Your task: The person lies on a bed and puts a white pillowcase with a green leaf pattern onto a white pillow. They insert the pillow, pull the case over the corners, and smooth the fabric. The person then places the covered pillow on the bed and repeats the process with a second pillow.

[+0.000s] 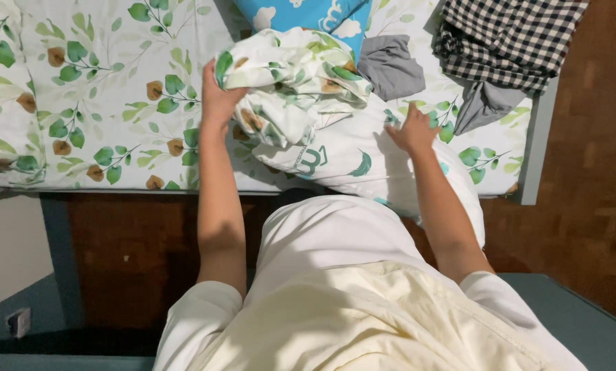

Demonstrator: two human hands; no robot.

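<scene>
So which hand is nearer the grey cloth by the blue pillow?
Right. The right hand lies just below the grey cloth; the left hand is further off, gripping the bunched leaf-print cover.

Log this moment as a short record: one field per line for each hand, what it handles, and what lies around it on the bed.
left hand: grips the bunched leaf-print pillowcase, lifted off the bed
right hand: pressed flat on the white pillow, fingers spread
pillow: lies at the bed edge, partly under the pillowcase
bed sheet: white with green and brown leaves
blue cushion: beyond the pillowcase
grey cloth: beside the cushion
checked cloth: black and white, at the far right corner
floor: brown wood
</scene>
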